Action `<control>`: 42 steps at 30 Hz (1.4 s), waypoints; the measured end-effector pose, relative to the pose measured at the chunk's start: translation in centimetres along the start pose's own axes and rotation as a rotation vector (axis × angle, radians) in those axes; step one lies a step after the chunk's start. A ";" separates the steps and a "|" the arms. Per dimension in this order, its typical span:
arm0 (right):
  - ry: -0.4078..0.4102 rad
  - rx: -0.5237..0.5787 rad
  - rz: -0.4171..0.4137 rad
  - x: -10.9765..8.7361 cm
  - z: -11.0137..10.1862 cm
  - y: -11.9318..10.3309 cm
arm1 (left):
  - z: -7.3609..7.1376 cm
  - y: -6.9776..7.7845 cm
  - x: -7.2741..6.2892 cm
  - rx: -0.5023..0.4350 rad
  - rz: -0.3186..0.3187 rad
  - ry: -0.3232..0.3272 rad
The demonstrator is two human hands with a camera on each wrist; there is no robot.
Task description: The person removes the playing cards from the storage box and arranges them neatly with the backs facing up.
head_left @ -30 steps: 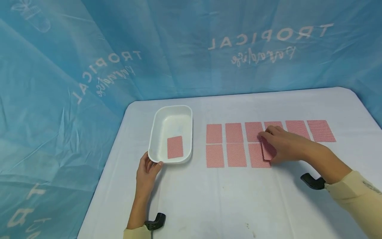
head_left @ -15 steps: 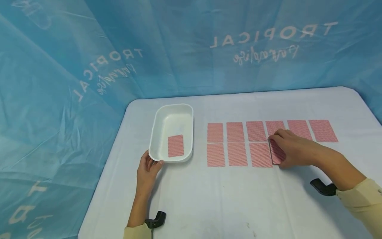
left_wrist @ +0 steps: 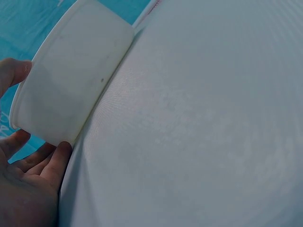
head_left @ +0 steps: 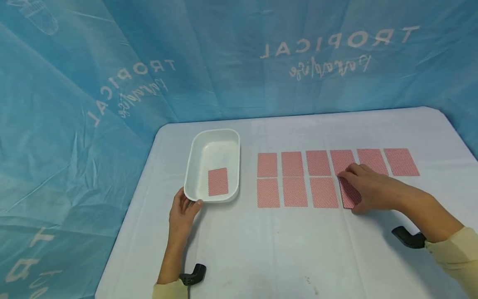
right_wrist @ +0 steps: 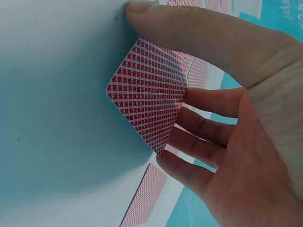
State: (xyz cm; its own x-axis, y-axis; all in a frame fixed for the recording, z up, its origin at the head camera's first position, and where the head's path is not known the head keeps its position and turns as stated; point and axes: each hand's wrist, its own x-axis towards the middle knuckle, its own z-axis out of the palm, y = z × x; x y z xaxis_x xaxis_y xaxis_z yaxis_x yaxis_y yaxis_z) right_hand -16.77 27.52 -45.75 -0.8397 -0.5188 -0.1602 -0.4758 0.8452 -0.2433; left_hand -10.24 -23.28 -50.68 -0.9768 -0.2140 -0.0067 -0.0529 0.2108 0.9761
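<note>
My left hand [head_left: 181, 220] holds the near left corner of a white tub [head_left: 234, 198], the thumb at its rim and the fingers against its side and base, as the left wrist view shows. One red-backed playing card [head_left: 218, 182] lies face down inside. My right hand [head_left: 377, 192] pinches a red-patterned playing card [head_left: 350, 194] between thumb and fingertips, low over the table just right of the front row's third card [head_left: 324, 192]. In the right wrist view the held card [right_wrist: 147, 87] is tilted against the fingers; whether others lie beneath it I cannot tell.
Several face-down cards form a back row, from the leftmost card [head_left: 267, 165] to the rightmost card [head_left: 401, 162]. The front row begins with a card [head_left: 268, 193] at the left. A white cloth covers the table [head_left: 276, 253]; a blue curtain [head_left: 224, 62] hangs behind.
The right hand has shifted right with its playing card, from over the third front card to just beside it. The left hand and tub stay in place.
</note>
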 end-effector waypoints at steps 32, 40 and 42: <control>0.013 0.021 -0.006 -0.3 0.1 -0.3 | 0.4 3.0 -0.8 0.005 -0.039 0.004; 0.009 0.023 -0.021 0.0 -0.8 -0.3 | 0.1 0.2 0.1 0.008 -0.060 0.015; 0.006 0.019 -0.023 0.2 -1.0 -0.4 | 0.2 -0.1 0.0 0.007 -0.050 0.016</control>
State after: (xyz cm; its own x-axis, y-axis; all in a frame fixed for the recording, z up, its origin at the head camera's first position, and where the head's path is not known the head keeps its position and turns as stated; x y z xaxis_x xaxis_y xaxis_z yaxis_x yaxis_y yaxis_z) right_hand -16.96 27.22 -44.77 -0.8303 -0.5371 -0.1489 -0.4897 0.8305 -0.2653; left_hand -10.30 -23.16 -50.77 -0.9695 -0.2394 -0.0522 -0.1033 0.2061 0.9731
